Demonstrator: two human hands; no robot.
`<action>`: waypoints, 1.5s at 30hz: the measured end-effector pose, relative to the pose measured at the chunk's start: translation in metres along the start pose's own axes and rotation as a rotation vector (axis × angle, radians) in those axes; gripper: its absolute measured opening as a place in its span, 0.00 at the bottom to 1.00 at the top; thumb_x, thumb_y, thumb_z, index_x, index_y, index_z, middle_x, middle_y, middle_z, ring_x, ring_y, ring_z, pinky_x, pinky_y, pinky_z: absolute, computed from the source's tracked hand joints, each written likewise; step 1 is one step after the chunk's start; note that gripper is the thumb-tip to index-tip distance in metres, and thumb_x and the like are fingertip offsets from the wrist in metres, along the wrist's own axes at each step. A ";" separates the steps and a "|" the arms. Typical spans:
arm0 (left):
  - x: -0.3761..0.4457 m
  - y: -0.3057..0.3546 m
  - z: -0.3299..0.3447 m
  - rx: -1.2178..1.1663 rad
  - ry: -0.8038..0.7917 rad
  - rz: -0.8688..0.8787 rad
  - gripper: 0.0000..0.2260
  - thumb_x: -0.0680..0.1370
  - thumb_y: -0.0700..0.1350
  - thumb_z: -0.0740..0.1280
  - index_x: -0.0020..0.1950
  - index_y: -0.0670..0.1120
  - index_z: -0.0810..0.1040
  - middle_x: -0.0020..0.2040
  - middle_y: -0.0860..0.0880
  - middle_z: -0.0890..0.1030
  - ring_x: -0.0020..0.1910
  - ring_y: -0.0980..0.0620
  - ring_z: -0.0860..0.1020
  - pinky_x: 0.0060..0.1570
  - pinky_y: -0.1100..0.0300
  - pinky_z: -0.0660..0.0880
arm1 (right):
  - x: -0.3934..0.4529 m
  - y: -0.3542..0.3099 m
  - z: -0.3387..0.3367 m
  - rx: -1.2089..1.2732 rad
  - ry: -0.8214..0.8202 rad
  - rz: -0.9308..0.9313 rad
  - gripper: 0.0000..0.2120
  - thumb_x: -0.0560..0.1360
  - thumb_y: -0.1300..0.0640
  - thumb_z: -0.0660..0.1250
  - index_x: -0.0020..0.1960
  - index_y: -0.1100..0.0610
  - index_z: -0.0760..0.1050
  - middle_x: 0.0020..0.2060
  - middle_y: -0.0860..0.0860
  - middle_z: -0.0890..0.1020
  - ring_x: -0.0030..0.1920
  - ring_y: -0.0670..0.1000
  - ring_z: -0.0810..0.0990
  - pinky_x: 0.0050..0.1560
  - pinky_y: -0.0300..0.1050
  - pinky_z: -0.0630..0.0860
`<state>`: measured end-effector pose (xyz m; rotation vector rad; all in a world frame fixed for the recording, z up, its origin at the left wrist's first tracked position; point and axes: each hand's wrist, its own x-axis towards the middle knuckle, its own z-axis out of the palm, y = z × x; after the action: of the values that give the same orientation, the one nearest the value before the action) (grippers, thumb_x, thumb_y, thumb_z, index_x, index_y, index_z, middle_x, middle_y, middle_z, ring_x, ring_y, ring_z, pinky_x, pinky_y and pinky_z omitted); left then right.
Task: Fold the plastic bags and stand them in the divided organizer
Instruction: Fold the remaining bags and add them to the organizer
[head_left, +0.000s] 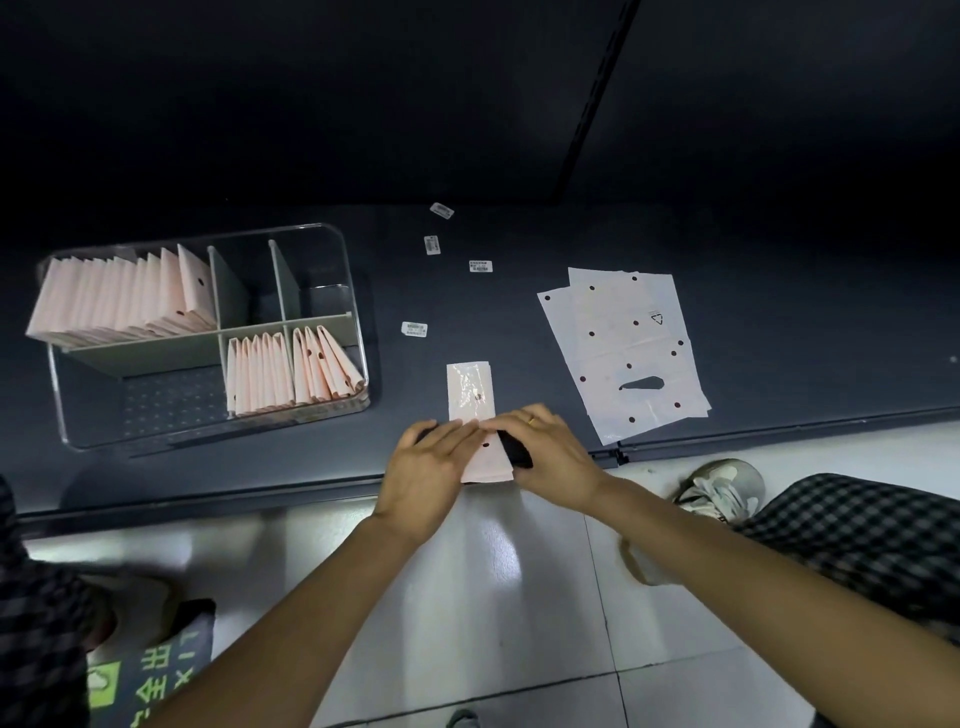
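While both my hands press flat on it, the folded pink bag lies as a narrow strip at the near edge of the dark table, long axis running away from me. My left hand and right hand rest on its near end, fingers straight, almost touching. A black item under my right hand is unclear. Left of the strip stands the clear divided organizer, folded bags upright in three compartments. Flat unfolded bags lie to the right. Small labels are scattered beyond. Glossy tiled floor lies below.
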<state>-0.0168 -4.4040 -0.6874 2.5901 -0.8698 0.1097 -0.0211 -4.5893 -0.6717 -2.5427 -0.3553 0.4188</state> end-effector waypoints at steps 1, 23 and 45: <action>0.000 0.000 -0.001 -0.022 -0.012 -0.025 0.28 0.55 0.28 0.74 0.53 0.44 0.83 0.52 0.48 0.84 0.49 0.51 0.83 0.53 0.52 0.77 | 0.003 -0.002 0.002 0.047 0.056 0.024 0.22 0.70 0.63 0.68 0.64 0.53 0.74 0.58 0.47 0.78 0.60 0.52 0.69 0.61 0.45 0.64; 0.024 -0.013 0.001 -0.118 -0.012 -0.677 0.07 0.76 0.47 0.68 0.51 0.44 0.77 0.56 0.44 0.72 0.55 0.44 0.70 0.54 0.53 0.66 | 0.055 -0.016 -0.011 0.226 0.055 0.582 0.10 0.75 0.50 0.67 0.45 0.57 0.81 0.46 0.55 0.84 0.52 0.57 0.79 0.58 0.53 0.73; 0.014 -0.030 0.009 0.203 -0.447 0.061 0.36 0.78 0.65 0.47 0.78 0.43 0.45 0.78 0.42 0.44 0.77 0.47 0.40 0.72 0.55 0.31 | 0.045 -0.028 0.008 -0.027 0.009 -0.060 0.21 0.82 0.57 0.53 0.74 0.59 0.60 0.75 0.52 0.61 0.75 0.49 0.56 0.75 0.42 0.48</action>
<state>0.0122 -4.3942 -0.7037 2.8289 -1.1413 -0.3986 0.0127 -4.5480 -0.6729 -2.5520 -0.4357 0.3826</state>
